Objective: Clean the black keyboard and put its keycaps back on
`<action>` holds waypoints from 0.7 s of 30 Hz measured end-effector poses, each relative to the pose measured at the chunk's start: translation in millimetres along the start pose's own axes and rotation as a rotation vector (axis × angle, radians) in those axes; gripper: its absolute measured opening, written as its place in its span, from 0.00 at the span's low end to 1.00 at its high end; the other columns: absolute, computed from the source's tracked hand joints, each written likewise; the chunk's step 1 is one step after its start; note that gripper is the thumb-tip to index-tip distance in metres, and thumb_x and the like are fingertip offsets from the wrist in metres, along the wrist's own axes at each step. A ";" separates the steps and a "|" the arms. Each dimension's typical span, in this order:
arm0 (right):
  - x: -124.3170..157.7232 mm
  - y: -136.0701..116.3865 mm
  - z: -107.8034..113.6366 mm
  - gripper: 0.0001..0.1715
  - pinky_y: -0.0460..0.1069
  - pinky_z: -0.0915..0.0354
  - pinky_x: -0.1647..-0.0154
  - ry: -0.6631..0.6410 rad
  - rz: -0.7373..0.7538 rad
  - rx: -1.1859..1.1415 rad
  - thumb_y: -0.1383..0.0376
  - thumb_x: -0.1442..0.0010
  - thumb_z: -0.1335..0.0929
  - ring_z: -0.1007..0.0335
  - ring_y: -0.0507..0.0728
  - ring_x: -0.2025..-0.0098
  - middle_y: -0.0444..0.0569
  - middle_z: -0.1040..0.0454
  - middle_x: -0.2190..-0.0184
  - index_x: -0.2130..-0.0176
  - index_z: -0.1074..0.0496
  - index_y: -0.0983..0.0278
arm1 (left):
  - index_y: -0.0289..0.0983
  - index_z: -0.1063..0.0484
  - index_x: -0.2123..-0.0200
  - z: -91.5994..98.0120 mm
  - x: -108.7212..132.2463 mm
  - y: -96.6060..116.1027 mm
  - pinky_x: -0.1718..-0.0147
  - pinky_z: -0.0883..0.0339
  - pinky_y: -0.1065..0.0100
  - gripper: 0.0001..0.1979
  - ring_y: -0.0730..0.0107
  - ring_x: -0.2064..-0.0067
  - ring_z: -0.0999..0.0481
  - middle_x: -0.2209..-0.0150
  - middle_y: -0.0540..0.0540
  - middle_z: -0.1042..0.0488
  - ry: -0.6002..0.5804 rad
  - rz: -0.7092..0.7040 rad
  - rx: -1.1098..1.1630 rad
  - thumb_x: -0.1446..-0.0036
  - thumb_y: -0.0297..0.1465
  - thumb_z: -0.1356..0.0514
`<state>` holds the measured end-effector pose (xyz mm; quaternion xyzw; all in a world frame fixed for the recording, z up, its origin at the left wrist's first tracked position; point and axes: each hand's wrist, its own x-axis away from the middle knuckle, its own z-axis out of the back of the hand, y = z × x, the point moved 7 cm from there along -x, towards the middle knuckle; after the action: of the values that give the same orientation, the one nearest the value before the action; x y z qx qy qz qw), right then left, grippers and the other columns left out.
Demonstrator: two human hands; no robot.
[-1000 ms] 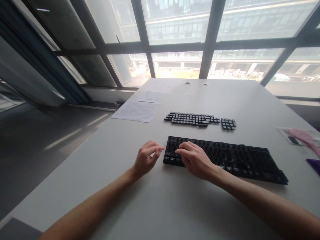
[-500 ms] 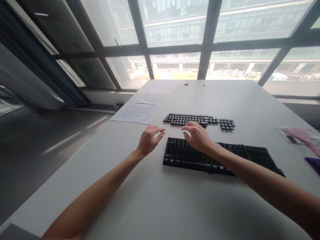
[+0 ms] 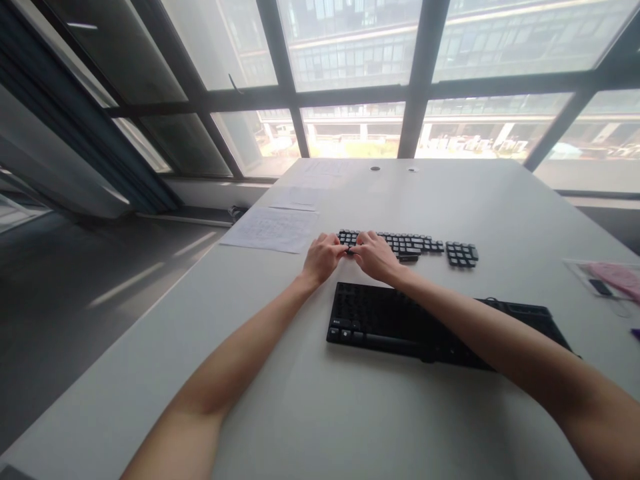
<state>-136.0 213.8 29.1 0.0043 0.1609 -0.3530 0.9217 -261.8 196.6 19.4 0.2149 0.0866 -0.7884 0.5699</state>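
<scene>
A black keyboard base (image 3: 400, 320) with most of its keycaps off lies on the white table (image 3: 320, 413) in front of me. Beyond it, loose black keycaps (image 3: 415, 244) are laid out in rows, with a separate small block of keycaps (image 3: 462, 254) to their right. My left hand (image 3: 323, 257) and my right hand (image 3: 376, 256) meet at the left end of those rows. Both have their fingers curled and pinched over the keycaps there. What each pinch holds is hidden by the fingers.
Printed paper sheets (image 3: 273, 229) lie at the table's left edge, with more paper (image 3: 300, 198) behind them. A clear bag with pink contents (image 3: 607, 277) sits at the right edge. Two round cable holes (image 3: 375, 168) are near the window side.
Both hands left the keyboard base and moved away from me to the left end of the keycap rows, where they now come together.
</scene>
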 end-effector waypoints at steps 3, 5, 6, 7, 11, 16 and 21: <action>1.6 -1.5 -0.4 0.13 0.56 0.40 0.51 0.016 0.017 -0.033 0.66 0.33 0.33 0.41 0.65 0.48 0.58 0.31 0.52 0.56 0.19 0.62 | 0.43 0.17 0.57 -0.8 2.1 0.8 0.54 0.33 0.57 0.08 0.56 0.53 0.31 0.59 0.42 0.26 -0.003 -0.011 0.021 0.38 0.30 0.36; 3.3 -3.7 0.2 0.12 0.56 0.40 0.50 0.033 0.032 -0.054 0.65 0.33 0.33 0.41 0.64 0.49 0.57 0.30 0.53 0.58 0.18 0.62 | 0.42 0.17 0.59 1.3 5.8 1.8 0.53 0.33 0.57 0.07 0.57 0.53 0.31 0.58 0.43 0.26 0.008 -0.017 0.040 0.38 0.30 0.36; 4.0 -5.1 0.3 0.11 0.55 0.40 0.50 0.037 0.042 -0.062 0.65 0.33 0.32 0.41 0.64 0.49 0.56 0.29 0.53 0.60 0.18 0.62 | 0.41 0.17 0.61 2.7 8.2 2.4 0.52 0.32 0.57 0.07 0.57 0.53 0.30 0.58 0.43 0.25 0.012 -0.021 0.055 0.38 0.29 0.36; 4.5 -6.5 0.3 0.11 0.55 0.40 0.51 0.039 0.051 -0.068 0.65 0.33 0.32 0.41 0.63 0.50 0.56 0.28 0.54 0.61 0.18 0.62 | 0.40 0.17 0.61 4.1 10.8 2.7 0.52 0.32 0.58 0.07 0.57 0.53 0.30 0.58 0.43 0.25 0.012 -0.023 0.073 0.38 0.29 0.36; 3.7 -11.0 -1.2 0.08 0.54 0.41 0.52 0.008 0.071 -0.084 0.66 0.35 0.30 0.40 0.63 0.50 0.55 0.25 0.57 0.62 0.18 0.63 | 0.40 0.18 0.58 9.5 19.8 -0.5 0.51 0.30 0.58 0.09 0.59 0.54 0.28 0.59 0.44 0.23 -0.006 -0.002 0.144 0.39 0.26 0.38; 1.0 -14.9 -4.5 0.10 0.53 0.42 0.51 -0.033 0.075 -0.099 0.68 0.34 0.32 0.36 0.61 0.53 0.53 0.21 0.62 0.63 0.19 0.64 | 0.41 0.18 0.60 17.2 22.3 -6.6 0.51 0.29 0.57 0.08 0.59 0.54 0.26 0.59 0.44 0.21 0.026 0.030 0.160 0.40 0.27 0.37; 1.2 -14.8 -7.0 0.09 0.52 0.42 0.53 -0.054 0.045 -0.126 0.69 0.35 0.32 0.33 0.60 0.55 0.53 0.20 0.63 0.65 0.20 0.65 | 0.40 0.19 0.63 15.9 21.3 -8.8 0.50 0.30 0.56 0.06 0.59 0.54 0.25 0.58 0.46 0.19 0.013 0.029 0.233 0.42 0.27 0.35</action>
<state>-146.8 202.8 23.7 -0.0596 0.1578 -0.3214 0.9318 -279.3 175.2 23.4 0.2858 -0.0051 -0.7834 0.5518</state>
